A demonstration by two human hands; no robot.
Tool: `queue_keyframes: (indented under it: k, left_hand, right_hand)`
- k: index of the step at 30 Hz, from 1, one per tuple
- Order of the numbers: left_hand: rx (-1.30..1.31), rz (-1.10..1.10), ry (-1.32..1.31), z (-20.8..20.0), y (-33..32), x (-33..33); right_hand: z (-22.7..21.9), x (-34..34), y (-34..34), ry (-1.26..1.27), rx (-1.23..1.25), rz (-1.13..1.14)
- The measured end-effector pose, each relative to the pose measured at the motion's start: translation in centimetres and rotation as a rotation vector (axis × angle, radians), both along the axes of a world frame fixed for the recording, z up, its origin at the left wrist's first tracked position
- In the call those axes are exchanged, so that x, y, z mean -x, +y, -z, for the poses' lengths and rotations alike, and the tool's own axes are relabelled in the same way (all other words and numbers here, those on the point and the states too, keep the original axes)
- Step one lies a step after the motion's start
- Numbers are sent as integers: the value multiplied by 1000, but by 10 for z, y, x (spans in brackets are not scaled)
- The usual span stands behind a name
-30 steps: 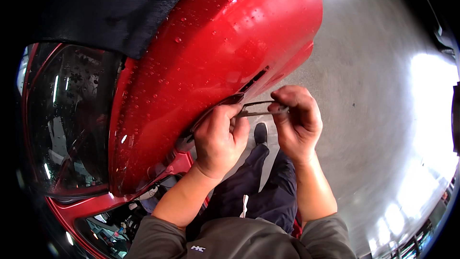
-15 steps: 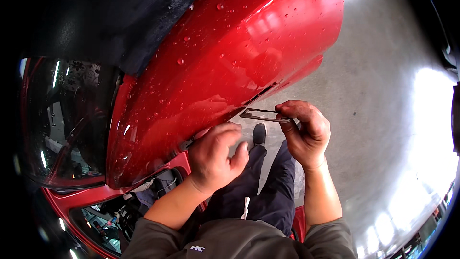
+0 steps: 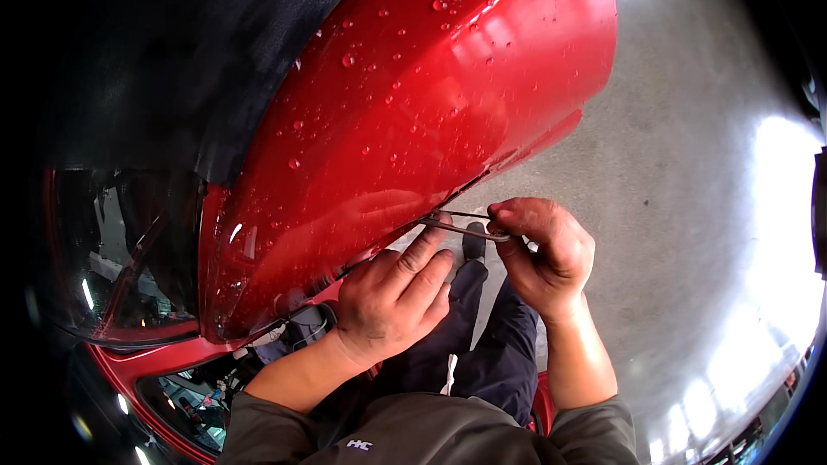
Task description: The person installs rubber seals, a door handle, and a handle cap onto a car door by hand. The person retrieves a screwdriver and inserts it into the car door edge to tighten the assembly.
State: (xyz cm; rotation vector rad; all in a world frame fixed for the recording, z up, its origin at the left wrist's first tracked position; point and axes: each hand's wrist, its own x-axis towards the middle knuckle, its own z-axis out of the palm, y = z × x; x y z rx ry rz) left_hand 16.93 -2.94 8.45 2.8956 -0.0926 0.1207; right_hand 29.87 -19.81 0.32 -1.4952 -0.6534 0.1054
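A thin, dark, narrow frame-shaped trim piece [image 3: 469,230] spans the gap between my two hands, beside the lower edge of the red car panel [image 3: 405,112]. My right hand [image 3: 551,250] pinches its right end between thumb and fingers. With fingers stretched out, my left hand [image 3: 392,306] reaches its index finger to the left end of the piece, seemingly touching it. That end lies against or just over the panel's edge, near a dark slot [image 3: 465,188]; contact with the panel cannot be made out. Water drops dot the red paint.
A dark cover [image 3: 198,52] lies over the car at the upper left. Below it are a window [image 3: 121,250] and a red body frame [image 3: 155,357] with an opening onto cluttered parts. Grey concrete floor [image 3: 663,146] stretches to the right, and my shoe [image 3: 474,243] stands beneath the hands.
My left hand has stretched its index finger up to the trim piece. My right hand has moved slightly down, and the piece's left end sits closer to the panel edge.
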Motion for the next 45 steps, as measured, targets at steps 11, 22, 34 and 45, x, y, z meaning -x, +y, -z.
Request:
queue_keyframes:
  k: [11, 22, 34, 45]
  left_hand:
    - [3, -9, 33, -1, 5, -4]
    - [-32, -38, 115, -2, 4, -5]
    - [-101, -47, 168, -9, 1, -7]
    - [-94, -53, 186, -20, -1, -8]
  right_hand:
    - [-1, -1, 8, 111, -17, 39]
    - [-4, -8, 17, 169, 7, 90]
    - [-6, -5, 23, 215, 25, 152]
    - [-8, -14, 21, 115, 21, 85]
